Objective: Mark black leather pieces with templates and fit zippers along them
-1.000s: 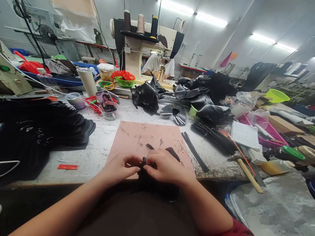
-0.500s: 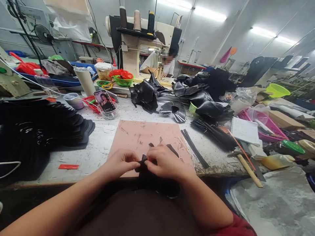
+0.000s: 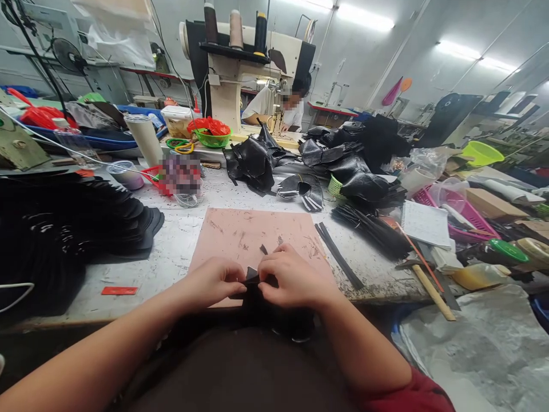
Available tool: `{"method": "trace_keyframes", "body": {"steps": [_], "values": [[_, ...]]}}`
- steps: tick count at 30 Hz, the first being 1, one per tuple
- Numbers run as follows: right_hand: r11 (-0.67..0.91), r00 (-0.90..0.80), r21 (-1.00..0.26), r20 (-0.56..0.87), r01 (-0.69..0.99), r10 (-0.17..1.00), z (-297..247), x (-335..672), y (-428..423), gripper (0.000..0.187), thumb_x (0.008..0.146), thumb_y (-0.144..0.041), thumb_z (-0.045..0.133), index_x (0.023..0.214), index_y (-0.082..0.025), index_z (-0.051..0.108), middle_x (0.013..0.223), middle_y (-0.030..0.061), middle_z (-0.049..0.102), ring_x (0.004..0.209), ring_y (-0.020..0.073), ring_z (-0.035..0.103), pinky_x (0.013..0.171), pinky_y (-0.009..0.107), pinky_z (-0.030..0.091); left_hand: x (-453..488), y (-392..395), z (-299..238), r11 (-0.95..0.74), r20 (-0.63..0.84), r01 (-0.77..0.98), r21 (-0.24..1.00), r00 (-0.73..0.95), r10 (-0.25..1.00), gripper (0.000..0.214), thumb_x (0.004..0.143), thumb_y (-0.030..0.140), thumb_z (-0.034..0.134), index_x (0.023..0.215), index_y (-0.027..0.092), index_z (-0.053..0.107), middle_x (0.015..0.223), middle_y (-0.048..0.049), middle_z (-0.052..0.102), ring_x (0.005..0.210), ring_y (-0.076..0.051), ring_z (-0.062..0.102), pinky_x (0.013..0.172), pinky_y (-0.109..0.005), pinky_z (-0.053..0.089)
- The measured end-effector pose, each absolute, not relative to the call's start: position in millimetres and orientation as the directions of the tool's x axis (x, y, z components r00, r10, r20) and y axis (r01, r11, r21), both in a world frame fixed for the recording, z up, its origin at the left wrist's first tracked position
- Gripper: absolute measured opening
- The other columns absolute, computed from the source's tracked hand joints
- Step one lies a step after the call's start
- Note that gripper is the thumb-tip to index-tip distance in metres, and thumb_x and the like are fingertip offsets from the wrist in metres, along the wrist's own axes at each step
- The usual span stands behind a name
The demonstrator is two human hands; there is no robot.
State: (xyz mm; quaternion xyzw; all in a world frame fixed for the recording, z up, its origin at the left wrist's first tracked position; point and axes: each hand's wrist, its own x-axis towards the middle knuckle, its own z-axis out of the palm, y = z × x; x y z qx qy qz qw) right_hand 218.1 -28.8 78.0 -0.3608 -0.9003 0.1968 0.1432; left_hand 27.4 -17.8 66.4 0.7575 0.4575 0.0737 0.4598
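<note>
At the front edge of the table, my left hand (image 3: 218, 280) pinches the edge of a black leather piece (image 3: 259, 303) between thumb and fingers. Close beside it, my right hand (image 3: 294, 279) is closed on the same piece, thumb against fingertips. The leather hangs over the table edge toward my lap, and its lower part merges with the dark clothing. A narrow black end (image 3: 263, 249) sticks out beyond my right fingers. Both hands are above the near part of a pink board (image 3: 231, 229). My fingers hide the fold or seam between them.
Stacked black pieces (image 3: 124, 229) lie at left, near a red strip (image 3: 119, 290). Two black strips (image 3: 338, 254) lie right of the board, with a hammer (image 3: 433, 292) farther right. Black leather parts (image 3: 253, 160) are heaped behind, before a sewing machine (image 3: 223, 86) and another person (image 3: 257, 109).
My hands stay pinched on the black leather piece, their fingers shifting slightly along its edge. Less black strip shows beyond my right hand. The camera view has moved a little.
</note>
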Motion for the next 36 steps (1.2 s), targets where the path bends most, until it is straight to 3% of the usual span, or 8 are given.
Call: {"method": "trace_keyframes", "body": {"steps": [8,18,24,28,36], "values": [[0.650,-0.699,-0.460,0.085,0.605,0.710,77.2,218.5,-25.7,0.008,0.072,-0.014,0.052,0.064,-0.015,0.053,0.064,-0.0023,0.060,0.061,0.0091,0.049,0.080,0.029,0.028,27.1,-15.8,72.0,-0.242,-0.308,0.631,0.737,0.633,0.710,0.019,0.072,0.025,0.048,0.077,0.016,0.064,0.071,0.0009,0.063,0.068,-0.014,0.055,0.061,-0.020,0.038],[0.651,-0.688,-0.405,0.070,0.642,0.722,78.2,213.8,-26.3,0.010,0.073,-0.015,0.050,0.065,-0.015,0.055,0.065,-0.0010,0.061,0.062,0.0103,0.050,0.076,0.029,0.028,25.5,-9.0,68.8,-0.332,-0.299,0.589,0.737,0.725,0.621,0.025,0.072,0.020,0.045,0.091,0.020,0.062,0.070,0.0039,0.059,0.064,-0.011,0.049,0.058,-0.018,0.035],[0.659,-0.686,-0.299,0.021,0.690,0.727,81.7,205.8,-31.7,0.011,0.073,-0.015,0.049,0.066,-0.014,0.057,0.068,0.0035,0.063,0.065,0.0134,0.052,0.076,0.031,0.029,36.1,-8.3,77.6,-0.469,-0.248,0.572,0.673,0.772,0.586,0.017,0.069,0.018,0.048,0.079,0.017,0.062,0.072,0.0021,0.059,0.066,-0.012,0.050,0.057,-0.019,0.034],[0.623,-0.665,-0.349,-0.001,0.700,0.747,85.7,215.5,-28.5,0.012,0.074,-0.019,0.051,0.069,-0.015,0.061,0.066,0.0014,0.063,0.064,0.0127,0.053,0.073,0.028,0.032,37.4,-9.7,72.8,-0.385,-0.292,0.636,0.668,0.701,0.651,0.016,0.071,0.024,0.048,0.067,0.015,0.061,0.061,0.0026,0.057,0.061,-0.012,0.050,0.055,-0.020,0.033],[0.487,-0.633,-0.514,-0.150,0.706,0.759,84.8,235.3,-16.7,0.017,0.074,-0.022,0.050,0.079,-0.017,0.064,0.070,0.0009,0.065,0.062,0.0115,0.053,0.053,0.021,0.032,33.3,-11.1,69.5,-0.266,-0.325,0.612,0.745,0.680,0.657,0.014,0.070,0.023,0.050,0.075,0.018,0.062,0.062,0.0053,0.058,0.060,-0.011,0.050,0.053,-0.018,0.033]]}}
